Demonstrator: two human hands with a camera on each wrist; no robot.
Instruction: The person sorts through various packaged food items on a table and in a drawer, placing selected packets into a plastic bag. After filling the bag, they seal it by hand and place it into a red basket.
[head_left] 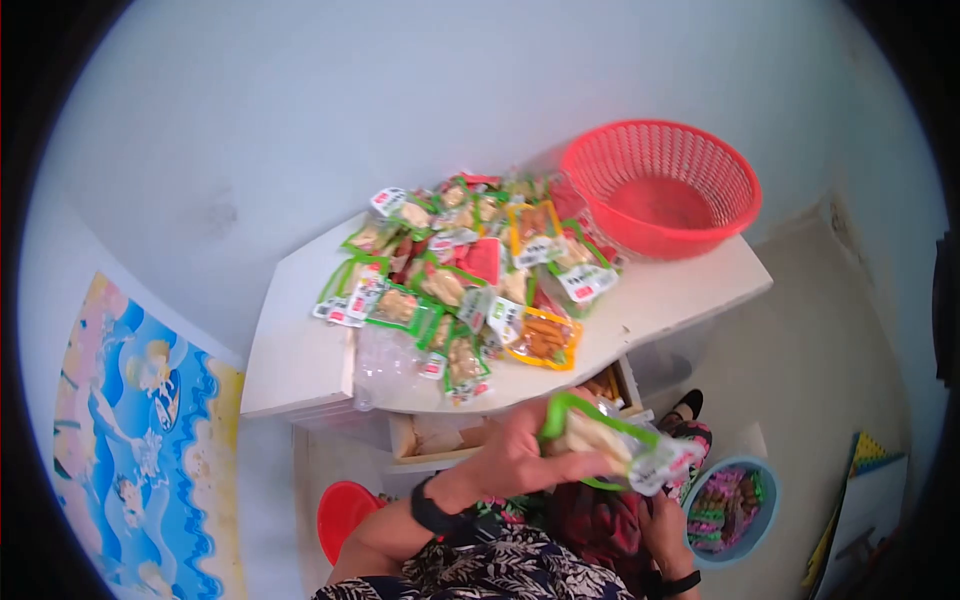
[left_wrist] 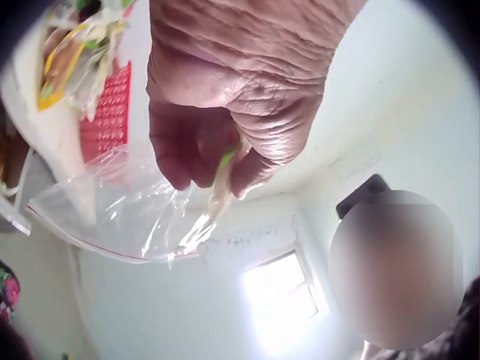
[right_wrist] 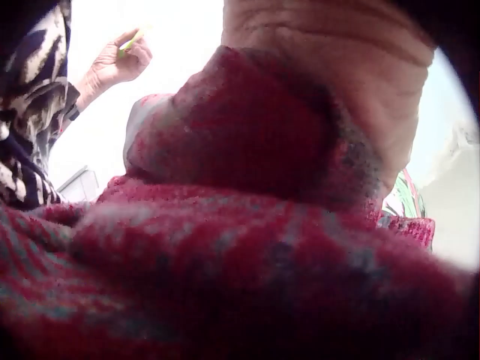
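My left hand (head_left: 520, 455) pinches a green-edged food packet (head_left: 590, 440) with pale pieces inside, held up in front of the table edge. In the left wrist view, a clear plastic bag (left_wrist: 112, 214) with a thin red line along its edge spreads out from the fingers and thumb of this hand (left_wrist: 247, 82). Lower down, near my lap, the right hand (head_left: 668, 530) grips a dark red patterned cloth (head_left: 600, 525). Close up, the bunched cloth (right_wrist: 232, 135) covers most of the right fingers.
Many green- and orange-edged packets (head_left: 445, 285) lie heaped on the white table (head_left: 680, 290), beside a red basket (head_left: 660, 240). Clear plastic bags (head_left: 385, 365) hang over the front edge above an open drawer (head_left: 455, 460). A blue basin (head_left: 765, 510) and a red tub (head_left: 345, 515) stand below.
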